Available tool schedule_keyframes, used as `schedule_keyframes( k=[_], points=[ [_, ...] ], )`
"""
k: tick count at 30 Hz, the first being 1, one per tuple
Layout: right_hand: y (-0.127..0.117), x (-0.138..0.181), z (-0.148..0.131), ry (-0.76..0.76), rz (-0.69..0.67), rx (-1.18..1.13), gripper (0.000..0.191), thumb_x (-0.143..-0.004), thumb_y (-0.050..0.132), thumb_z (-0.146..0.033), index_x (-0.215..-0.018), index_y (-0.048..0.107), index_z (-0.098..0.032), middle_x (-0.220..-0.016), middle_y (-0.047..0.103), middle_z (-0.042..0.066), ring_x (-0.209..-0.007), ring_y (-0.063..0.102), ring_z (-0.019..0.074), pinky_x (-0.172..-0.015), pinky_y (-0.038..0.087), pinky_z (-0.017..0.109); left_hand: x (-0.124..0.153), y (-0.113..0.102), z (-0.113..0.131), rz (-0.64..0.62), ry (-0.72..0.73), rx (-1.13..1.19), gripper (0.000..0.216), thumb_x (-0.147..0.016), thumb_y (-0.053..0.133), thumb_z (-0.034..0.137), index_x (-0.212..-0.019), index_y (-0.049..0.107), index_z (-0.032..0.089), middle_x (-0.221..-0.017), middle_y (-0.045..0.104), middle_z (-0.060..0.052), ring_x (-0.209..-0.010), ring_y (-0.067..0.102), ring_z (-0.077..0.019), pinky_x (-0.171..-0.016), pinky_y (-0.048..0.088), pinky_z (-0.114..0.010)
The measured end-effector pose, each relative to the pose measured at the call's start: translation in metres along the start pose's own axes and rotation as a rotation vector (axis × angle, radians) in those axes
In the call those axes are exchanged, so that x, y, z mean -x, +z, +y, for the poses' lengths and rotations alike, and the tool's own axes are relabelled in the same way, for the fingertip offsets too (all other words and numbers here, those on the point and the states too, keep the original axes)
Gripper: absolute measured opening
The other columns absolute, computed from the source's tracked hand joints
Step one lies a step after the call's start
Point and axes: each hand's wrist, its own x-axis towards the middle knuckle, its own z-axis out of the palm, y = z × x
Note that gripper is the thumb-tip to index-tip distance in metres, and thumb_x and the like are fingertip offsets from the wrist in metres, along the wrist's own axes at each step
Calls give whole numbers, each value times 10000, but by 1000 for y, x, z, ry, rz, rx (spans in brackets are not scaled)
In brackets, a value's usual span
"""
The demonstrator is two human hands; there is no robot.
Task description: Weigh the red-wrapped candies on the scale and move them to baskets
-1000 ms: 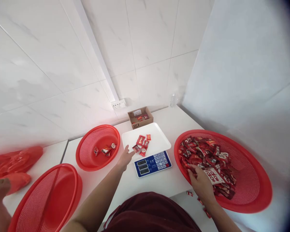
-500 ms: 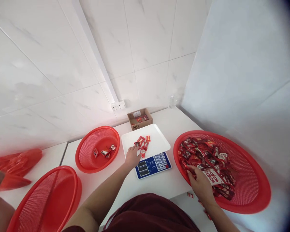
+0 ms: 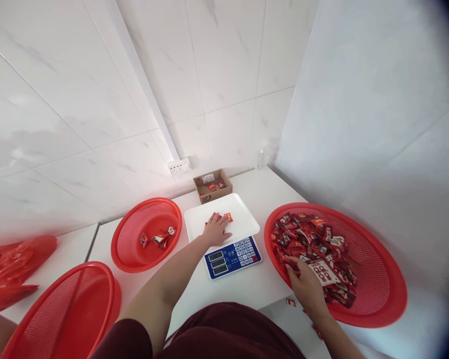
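My left hand (image 3: 216, 231) lies over the small red candy packets (image 3: 228, 217) on the white tray (image 3: 243, 212) of the blue weighing scale (image 3: 232, 256); its fingers curl down over them. My right hand (image 3: 307, 286) rests inside the large red basket (image 3: 374, 299) at the right, fingers closed among the heap of red candy packets (image 3: 314, 239). What the right fingers hold is hidden.
A smaller red basket (image 3: 134, 254) at the left holds a few candies. Another large red basket (image 3: 63, 319) sits at the near left, beside red plastic bags (image 3: 15, 259). A small cardboard box (image 3: 212, 185) stands by the wall. Loose candies (image 3: 292, 301) lie near the table edge.
My left hand has moved forward from the scale's front edge onto the tray and now covers most of the packets. My right hand has stayed in the big basket.
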Motion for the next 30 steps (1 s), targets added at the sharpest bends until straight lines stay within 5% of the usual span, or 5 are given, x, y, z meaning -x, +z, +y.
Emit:
schedule_keyframes(
  k=[8, 16, 20, 24, 30],
  points=[
    [0, -3, 2, 21, -42, -18, 343, -791, 414, -399, -974, 597, -174, -1000, 669, 132, -936, 608, 249, -841, 463, 412, 26, 22, -5, 157, -126, -31, 564, -844, 485, 420, -1354, 397, 197, -1515, 245, -115, -1416, 96, -286, -1125, 125, -531],
    [-7, -5, -6, 142, -46, -62, 305, -759, 431, -375, -953, 580, -194, -953, 672, 96, -876, 617, 224, -804, 459, 360, 43, 25, 10, 235, 3, 42, 583, -834, 514, 460, -1369, 399, 259, -1505, 272, -110, -1411, 105, -310, -1109, 162, -550],
    [-24, -16, 2, 248, -224, 143, 223, -727, 452, -245, -893, 598, -215, -839, 678, 46, -779, 618, 194, -730, 439, 301, 60, 36, 17, 336, 38, 133, 565, -868, 461, 451, -1392, 366, 260, -1504, 277, -101, -1412, 117, -293, -1097, 232, -525],
    [-40, -34, 12, 175, -276, 378, 207, -772, 456, -231, -838, 650, -201, -897, 679, 86, -848, 614, 207, -741, 412, 291, 87, 49, 18, 376, 10, 196, 497, -873, 453, 448, -1330, 450, 252, -1482, 328, -94, -1408, 153, -282, -1087, 280, -513],
    [-26, -73, 13, 123, -313, 495, 311, -847, 399, -228, -1054, 625, -175, -1040, 660, 120, -937, 611, 218, -783, 410, 298, 113, 53, 19, 353, -51, 253, 446, -866, 475, 422, -1270, 510, 236, -1442, 394, -100, -1394, 202, -292, -1069, 321, -522]
  ],
)
